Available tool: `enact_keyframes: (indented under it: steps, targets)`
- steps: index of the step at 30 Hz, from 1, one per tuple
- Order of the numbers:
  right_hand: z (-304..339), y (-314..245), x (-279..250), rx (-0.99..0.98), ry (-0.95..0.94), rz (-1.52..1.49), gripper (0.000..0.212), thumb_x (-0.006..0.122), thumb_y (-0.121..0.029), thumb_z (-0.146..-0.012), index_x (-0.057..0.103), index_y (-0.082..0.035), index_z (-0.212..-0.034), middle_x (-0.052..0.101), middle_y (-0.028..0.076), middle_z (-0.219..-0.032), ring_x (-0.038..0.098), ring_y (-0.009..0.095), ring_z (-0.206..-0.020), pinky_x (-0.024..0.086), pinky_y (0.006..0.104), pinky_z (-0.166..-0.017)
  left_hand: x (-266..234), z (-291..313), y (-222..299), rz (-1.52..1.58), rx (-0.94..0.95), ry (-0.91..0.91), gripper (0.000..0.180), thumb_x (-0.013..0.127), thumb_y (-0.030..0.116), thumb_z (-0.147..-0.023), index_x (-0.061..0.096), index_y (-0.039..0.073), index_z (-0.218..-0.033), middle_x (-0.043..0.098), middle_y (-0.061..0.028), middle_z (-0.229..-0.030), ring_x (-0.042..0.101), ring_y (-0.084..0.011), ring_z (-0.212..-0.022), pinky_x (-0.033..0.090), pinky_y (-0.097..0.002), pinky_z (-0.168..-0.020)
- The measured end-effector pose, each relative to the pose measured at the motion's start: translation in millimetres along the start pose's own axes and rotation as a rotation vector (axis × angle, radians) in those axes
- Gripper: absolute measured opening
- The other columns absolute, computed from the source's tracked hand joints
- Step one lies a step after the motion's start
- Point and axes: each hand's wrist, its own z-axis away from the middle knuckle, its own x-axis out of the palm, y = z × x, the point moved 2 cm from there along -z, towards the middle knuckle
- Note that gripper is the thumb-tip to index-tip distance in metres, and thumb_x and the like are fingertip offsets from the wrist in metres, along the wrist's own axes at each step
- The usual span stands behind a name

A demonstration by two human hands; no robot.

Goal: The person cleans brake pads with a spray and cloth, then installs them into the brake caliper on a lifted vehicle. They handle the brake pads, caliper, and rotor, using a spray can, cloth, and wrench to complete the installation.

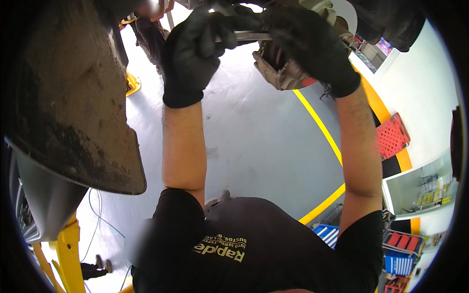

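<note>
Both hands wear black gloves and are raised under the car. The fingers of my left hand (191, 56) are curled round one end of a slim silver metal bar (251, 36), perhaps a wrench; its ends are hidden. At the bar's other end is my right hand (312, 49), its fingers bent but dark and partly hidden. Just below it, a tan, grimy metal part (273, 71) with a dark slot looks like a brake caliper. Behind the right wrist shows a pale rounded metal part (344, 17).
A dirty wheel-arch liner (73, 107) hangs close on the left. Below it stands a yellow lift post (69, 246). Another person (149, 36) is at the upper left; someone's shoes (102, 263) show lower left. A red plastic board (392, 136) and a blue tool cabinet (398, 263) are at right.
</note>
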Motion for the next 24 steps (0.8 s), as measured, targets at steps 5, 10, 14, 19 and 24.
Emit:
enact_keyframes:
  steps: [5, 10, 14, 19, 24]
  targets:
    - [-40.9, -5.2, -30.7, 0.682, -0.089, -0.677, 0.023, 0.068, -0.012, -0.099, 0.074, -0.003, -0.12, 0.076, 0.015, -0.118, 0.075, 0.027, -0.105, 0.059, 0.0371, -0.089, -11.2, 34.1, -4.5, -0.609, 0.208, -0.178, 0.027, 0.05, -0.001, -0.104, 0.048, 0.006, -0.078, 0.053, -0.007, -0.075, 0.074, -0.0372, -0.11, 0.057, -0.035, -0.076]
    - [1.4, -34.7, 15.5, 0.23, -0.102, -0.188, 0.043, 0.081, -0.026, -0.087, 0.069, -0.012, -0.126, 0.071, 0.008, -0.114, 0.068, 0.028, -0.105, 0.055, 0.0437, -0.091, 9.2, 41.6, -22.5, -0.527, 0.072, -0.066, 0.031, 0.049, 0.002, -0.105, 0.045, 0.0, -0.074, 0.067, -0.0151, -0.079, 0.063, -0.0197, -0.069, 0.053, -0.0334, -0.063]
    - [13.6, -58.1, 29.2, 0.162, 0.05, -0.012, 0.036, 0.082, -0.029, -0.085, 0.071, -0.015, -0.115, 0.07, 0.002, -0.099, 0.068, 0.024, -0.093, 0.055, 0.0403, -0.085, 18.6, 44.0, -28.9, -0.611, 0.112, -0.115, 0.04, 0.045, 0.013, -0.111, 0.044, 0.001, -0.073, 0.065, -0.0127, -0.075, 0.062, -0.0184, -0.066, 0.052, -0.0314, -0.064]
    - [17.4, -60.4, 40.6, 0.222, 0.128, 0.021, 0.031, 0.083, -0.031, -0.083, 0.072, -0.021, -0.111, 0.069, 0.0, -0.095, 0.068, 0.022, -0.088, 0.056, 0.039, -0.082, 22.3, 46.1, -35.5, -0.665, 0.088, -0.025, 0.038, 0.046, 0.012, -0.109, 0.044, 0.001, -0.073, 0.06, -0.0107, -0.07, 0.058, -0.0183, -0.063, 0.047, -0.0323, -0.059]
    - [14.8, -60.5, 44.2, 0.335, 0.037, 0.029, 0.018, 0.078, -0.035, -0.086, 0.071, -0.022, -0.096, 0.067, -0.001, -0.084, 0.067, 0.021, -0.081, 0.055, 0.0371, -0.076, 29.9, 47.7, -26.4, -0.672, -0.012, -0.015, 0.039, 0.046, 0.017, -0.11, 0.05, 0.0, -0.076, 0.056, -0.0078, -0.068, 0.051, -0.0152, -0.063, 0.043, -0.0325, -0.062]
